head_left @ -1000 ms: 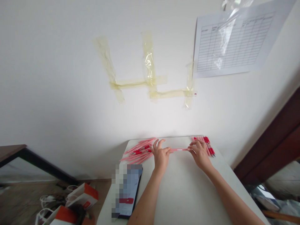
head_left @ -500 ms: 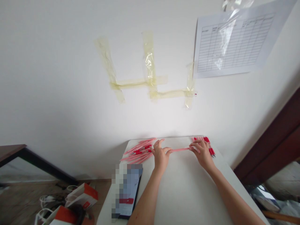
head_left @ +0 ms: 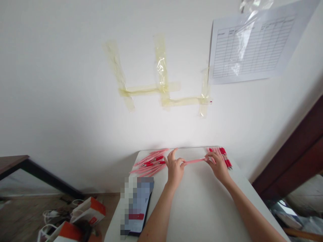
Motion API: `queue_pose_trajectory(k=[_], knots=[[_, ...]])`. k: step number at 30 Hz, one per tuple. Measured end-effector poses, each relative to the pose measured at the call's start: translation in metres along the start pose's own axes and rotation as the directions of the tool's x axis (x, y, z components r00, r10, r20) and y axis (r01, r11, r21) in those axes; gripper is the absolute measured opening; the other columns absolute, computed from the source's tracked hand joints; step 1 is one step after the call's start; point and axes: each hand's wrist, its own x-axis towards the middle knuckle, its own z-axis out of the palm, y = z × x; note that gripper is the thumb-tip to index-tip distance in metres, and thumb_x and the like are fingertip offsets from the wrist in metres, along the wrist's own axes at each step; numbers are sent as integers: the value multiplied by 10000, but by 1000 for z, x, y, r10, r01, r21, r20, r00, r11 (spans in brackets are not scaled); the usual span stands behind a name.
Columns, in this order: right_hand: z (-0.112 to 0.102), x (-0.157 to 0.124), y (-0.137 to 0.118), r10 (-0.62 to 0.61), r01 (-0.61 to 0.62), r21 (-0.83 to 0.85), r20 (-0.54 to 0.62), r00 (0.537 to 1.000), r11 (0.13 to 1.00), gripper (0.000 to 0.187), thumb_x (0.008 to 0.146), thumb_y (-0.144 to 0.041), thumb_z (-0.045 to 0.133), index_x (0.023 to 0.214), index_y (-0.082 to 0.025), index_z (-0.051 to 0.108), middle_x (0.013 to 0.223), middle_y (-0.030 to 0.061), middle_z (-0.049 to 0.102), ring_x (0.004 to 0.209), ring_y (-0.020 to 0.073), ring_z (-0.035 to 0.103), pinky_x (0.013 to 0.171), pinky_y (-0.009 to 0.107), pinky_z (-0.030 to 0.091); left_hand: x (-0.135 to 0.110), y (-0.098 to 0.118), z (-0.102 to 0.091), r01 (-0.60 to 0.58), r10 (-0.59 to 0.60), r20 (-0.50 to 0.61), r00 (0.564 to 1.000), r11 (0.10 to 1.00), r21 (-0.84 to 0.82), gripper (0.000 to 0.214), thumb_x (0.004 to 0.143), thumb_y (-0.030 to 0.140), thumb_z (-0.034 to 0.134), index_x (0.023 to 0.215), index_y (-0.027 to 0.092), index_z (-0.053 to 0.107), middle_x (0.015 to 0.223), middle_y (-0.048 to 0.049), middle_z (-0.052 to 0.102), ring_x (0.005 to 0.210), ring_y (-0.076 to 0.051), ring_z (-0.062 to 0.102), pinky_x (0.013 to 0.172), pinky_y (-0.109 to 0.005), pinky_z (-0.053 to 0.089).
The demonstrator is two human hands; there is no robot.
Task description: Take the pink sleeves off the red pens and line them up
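Note:
Pinched at its left end by my left hand (head_left: 176, 168) is a slim pink stick-like piece (head_left: 194, 161), stretched level above the white table. The thumb and index finger do the gripping while the other fingers fan out. My right hand (head_left: 217, 165) has its fingertips closed on the piece's right end, which they partly hide. Just left of my left hand lies a loose pile of long pink pieces (head_left: 148, 170) with several red pens (head_left: 157, 158) among them. Beyond my right hand, more red pens (head_left: 227, 163) and pink pieces lie side by side, partly covered by that hand.
A phone (head_left: 140, 208), partly pixelated, lies on the left of the white table (head_left: 196, 215). Behind rises a wall with yellowed tape (head_left: 161, 67) and a printed sheet (head_left: 252, 47). Orange-and-white boxes (head_left: 88, 210) and cables are on the floor at left.
Both hands have shifted very slightly to the right with the pink piece still between them. Otherwise the scene looks the same.

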Motion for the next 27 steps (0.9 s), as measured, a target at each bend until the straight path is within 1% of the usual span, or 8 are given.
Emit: queue_pose_trajectory(k=[2, 4, 8, 11, 14, 18, 21, 27], knots=[[3, 0, -5, 164, -169, 205, 40, 986, 964, 410, 790, -651, 682, 860, -247, 669, 953, 64, 682, 949, 274, 626, 921, 488, 496, -1, 1, 1, -6, 7, 11, 1000, 1000, -5, 50, 807, 222, 759, 825, 269, 755, 1513, -56, 458, 1412, -329, 397, 1162, -765, 182], [6, -1, -11, 265, -286, 410, 109, 958, 866, 407, 763, -636, 728, 858, -246, 663, 1020, 68, 700, 994, 268, 634, 933, 471, 509, -3, 2, 3, -17, 17, 28, 999, 1000, -9, 36, 804, 265, 770, 831, 274, 749, 1508, -52, 460, 1417, -325, 392, 1164, -769, 163], [6, -1, -19, 349, -374, 782, 213, 913, 499, 350, 786, -572, 750, 861, -253, 628, 976, 42, 718, 1046, 248, 659, 975, 478, 527, -5, 5, 4, -12, 12, 56, 998, 1000, -13, 131, 790, 362, 785, 886, 286, 738, 1481, -53, 482, 1406, -315, 404, 1168, -762, 164], [2, 1, -18, 411, -381, 888, 256, 875, 258, 285, 792, -476, 785, 848, -268, 597, 803, -29, 671, 830, 171, 674, 905, 453, 577, -5, 6, 3, 16, -16, 53, 998, 1000, -11, 151, 819, 384, 754, 936, 290, 734, 1459, -64, 493, 1392, -307, 413, 1168, -751, 182], [-4, 3, -11, 452, -347, 934, 273, 849, 89, 227, 821, -413, 776, 888, -296, 592, 684, -77, 568, 615, 89, 569, 743, 332, 608, -4, 4, 2, 31, -30, 42, 999, 999, -9, 124, 860, 384, 706, 937, 290, 733, 1436, -66, 508, 1377, -300, 426, 1168, -750, 182], [-12, 5, -3, 436, -348, 931, 359, 826, -106, 222, 856, -431, 735, 892, -284, 573, 622, -74, 479, 485, 59, 415, 406, 139, 391, -5, 2, 3, 27, -27, 9, 1000, 1000, -5, 111, 887, 367, 674, 927, 280, 729, 1414, -72, 520, 1370, -303, 434, 1166, -750, 181], [-16, 4, -2, 392, -375, 908, 420, 819, -188, 245, 880, -463, 693, 859, -259, 558, 603, -71, 432, 455, 61, 347, 362, 148, 317, -5, 1, 3, 17, -17, -7, 1000, 1000, -4, 109, 892, 364, 667, 922, 276, 725, 1401, -76, 527, 1367, -305, 440, 1154, -760, 188], [-18, 4, -9, 403, -398, 895, 446, 799, -202, 321, 864, -328, 657, 675, -218, 422, 585, -63, 392, 470, 64, 341, 385, 178, 318, -4, 2, 3, 6, -6, -30, 1000, 1000, 4, 103, 893, 356, 667, 903, 272, 725, 1376, -79, 544, 1348, -302, 462, 1140, -769, 205]])
